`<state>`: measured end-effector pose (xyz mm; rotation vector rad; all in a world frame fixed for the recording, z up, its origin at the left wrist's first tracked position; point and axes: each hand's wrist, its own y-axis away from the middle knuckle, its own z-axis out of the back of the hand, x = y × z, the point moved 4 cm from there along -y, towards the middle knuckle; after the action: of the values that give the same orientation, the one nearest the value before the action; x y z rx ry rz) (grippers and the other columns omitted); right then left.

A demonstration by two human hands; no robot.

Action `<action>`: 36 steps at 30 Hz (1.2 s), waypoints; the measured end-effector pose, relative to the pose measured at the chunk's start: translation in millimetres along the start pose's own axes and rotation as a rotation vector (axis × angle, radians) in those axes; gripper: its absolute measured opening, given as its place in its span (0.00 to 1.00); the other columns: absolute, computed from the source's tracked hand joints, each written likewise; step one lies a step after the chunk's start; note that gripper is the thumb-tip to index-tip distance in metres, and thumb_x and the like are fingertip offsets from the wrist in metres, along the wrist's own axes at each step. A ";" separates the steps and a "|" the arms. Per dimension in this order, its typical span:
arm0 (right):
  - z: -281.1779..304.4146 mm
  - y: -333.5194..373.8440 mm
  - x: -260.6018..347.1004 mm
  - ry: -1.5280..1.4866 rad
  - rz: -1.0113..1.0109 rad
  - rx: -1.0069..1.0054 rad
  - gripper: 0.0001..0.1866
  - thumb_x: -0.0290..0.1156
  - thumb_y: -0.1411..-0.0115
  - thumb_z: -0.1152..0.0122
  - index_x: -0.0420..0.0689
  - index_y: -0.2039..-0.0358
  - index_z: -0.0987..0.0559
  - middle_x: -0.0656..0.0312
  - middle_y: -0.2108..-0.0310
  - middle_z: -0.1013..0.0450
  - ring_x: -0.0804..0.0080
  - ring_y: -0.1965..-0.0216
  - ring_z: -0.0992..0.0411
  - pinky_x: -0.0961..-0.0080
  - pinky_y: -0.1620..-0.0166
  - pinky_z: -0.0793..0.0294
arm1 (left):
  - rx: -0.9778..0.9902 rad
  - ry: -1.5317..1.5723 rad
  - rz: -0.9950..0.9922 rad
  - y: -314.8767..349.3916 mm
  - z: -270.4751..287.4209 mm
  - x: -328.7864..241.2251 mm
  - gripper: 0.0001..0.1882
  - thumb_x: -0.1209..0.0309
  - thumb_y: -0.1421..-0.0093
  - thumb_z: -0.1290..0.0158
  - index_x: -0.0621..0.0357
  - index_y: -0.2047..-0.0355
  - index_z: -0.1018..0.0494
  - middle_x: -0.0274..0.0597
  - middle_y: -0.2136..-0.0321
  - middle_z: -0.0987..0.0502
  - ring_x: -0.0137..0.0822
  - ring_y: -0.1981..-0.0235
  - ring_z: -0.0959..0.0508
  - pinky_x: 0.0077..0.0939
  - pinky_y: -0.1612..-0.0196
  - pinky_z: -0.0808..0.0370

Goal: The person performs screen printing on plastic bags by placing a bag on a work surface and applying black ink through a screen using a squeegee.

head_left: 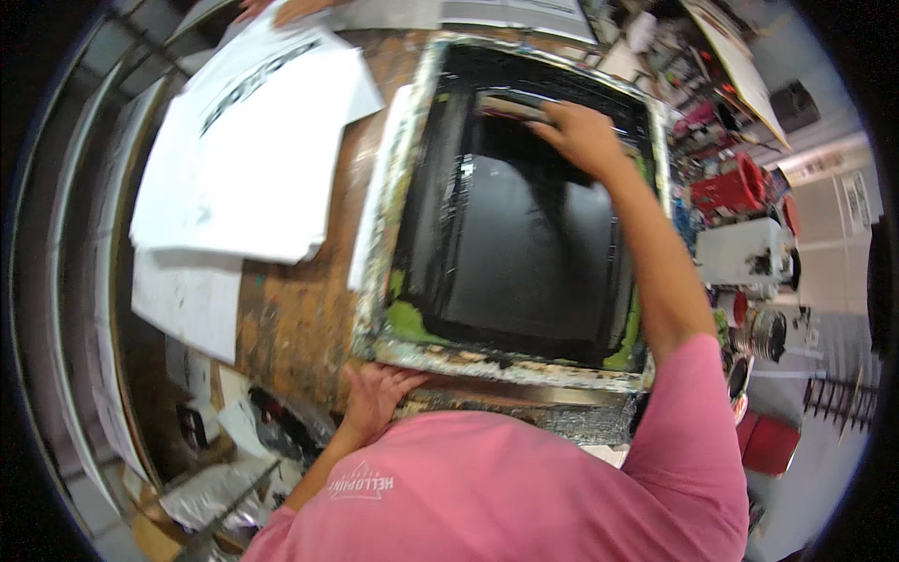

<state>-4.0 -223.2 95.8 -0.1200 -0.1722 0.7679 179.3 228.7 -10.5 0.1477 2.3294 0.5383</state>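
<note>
While my right hand [582,139] grasps the squeegee [510,107] over the far part of the printing screen, my left hand [376,398] rests at the near left corner of the screen frame [403,206], its fingers loosely outstretched along the edge instead of clenched. The squeegee lies crosswise inside the frame, near its far bar, with its left end showing beyond my fingers. Black ink [524,272] coats most of the mesh, glossy in the middle, and green patches [409,321] show at the near corners. The frame's bars are crusted with pale and dark smears. It lies on a stained wooden surface [290,314], close in front of my pink shirt [506,487]. To the left, well apart from my hands, white sheets [262,178] lie loosely stacked, the top one bearing black print; another person's hand [302,7] is at their far edge. On my right stand a white container [740,251] with dark smudges and, farther off, a red container [732,185], both blurred.
</note>
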 end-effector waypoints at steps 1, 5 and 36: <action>10.0 15.3 2.9 -0.072 0.066 -0.011 0.22 0.50 0.34 0.43 0.42 0.59 0.20 0.46 0.63 0.22 0.44 0.59 0.24 0.53 0.55 0.26 | 0.067 -0.007 0.000 -3.2 4.4 0.1 0.62 0.21 0.44 0.67 0.69 0.31 0.50 0.63 0.35 0.38 0.55 0.34 0.34 0.59 0.32 0.37; 50.9 120.7 101.4 -0.176 -0.027 0.299 0.20 0.48 0.34 0.43 0.42 0.58 0.21 0.44 0.65 0.23 0.41 0.60 0.25 0.48 0.56 0.27 | 0.110 0.097 -0.090 -2.8 1.2 3.8 0.55 0.25 0.39 0.67 0.66 0.33 0.43 0.63 0.40 0.30 0.56 0.36 0.31 0.58 0.32 0.38; 288.8 110.5 155.6 0.121 0.000 -0.561 0.20 0.46 0.34 0.49 0.39 0.65 0.22 0.50 0.73 0.25 0.53 0.72 0.27 0.62 0.61 0.29 | -0.393 -2.058 -0.483 -62.2 -73.8 -44.6 0.62 0.22 0.44 0.61 0.66 0.28 0.48 0.62 0.27 0.53 0.55 0.24 0.63 0.79 0.36 0.79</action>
<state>-26.4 -22.5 377.1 -0.6968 -0.2689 0.6931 164.3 136.1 39.5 -0.0682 0.2044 0.2505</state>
